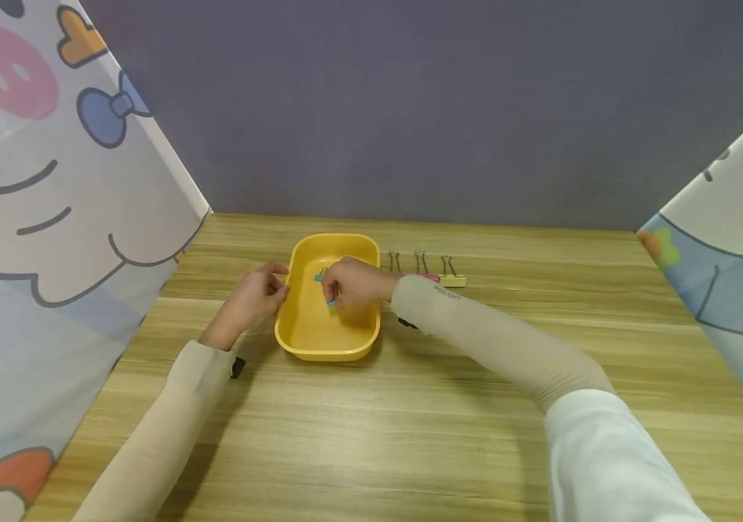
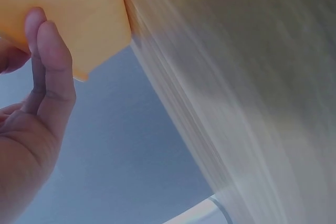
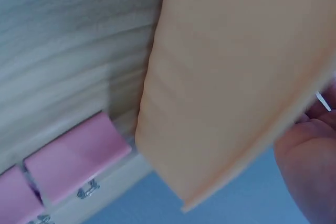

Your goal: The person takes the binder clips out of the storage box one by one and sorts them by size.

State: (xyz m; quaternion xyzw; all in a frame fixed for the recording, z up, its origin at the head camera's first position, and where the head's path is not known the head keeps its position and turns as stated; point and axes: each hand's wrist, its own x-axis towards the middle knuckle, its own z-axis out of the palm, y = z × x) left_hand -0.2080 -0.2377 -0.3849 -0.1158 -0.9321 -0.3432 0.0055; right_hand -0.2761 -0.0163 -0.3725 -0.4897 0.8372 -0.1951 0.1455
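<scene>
A yellow plastic tray (image 1: 328, 355) sits on the wooden table. Inside it my right hand (image 1: 354, 281) reaches down and pinches a small blue binder clip (image 1: 330, 303) between thumb and fingers. Another blue binder clip (image 1: 319, 277) lies on the tray floor just left of that hand. My left hand (image 1: 255, 299) is at the tray's left side, its fingertips and thumb right at the rim. In the left wrist view its fingers (image 2: 55, 61) lie nearly straight against the outer wall. The tray wall (image 3: 226, 77) hides most of the right hand's grip in the right wrist view.
Right of the tray stands a row of binder clips with handles up, including a yellow one (image 1: 452, 280) and pink ones (image 3: 79, 156). My right forearm partly covers the row. A grey wall (image 1: 410, 109) rises behind the table, with cartoon-printed panels on both sides.
</scene>
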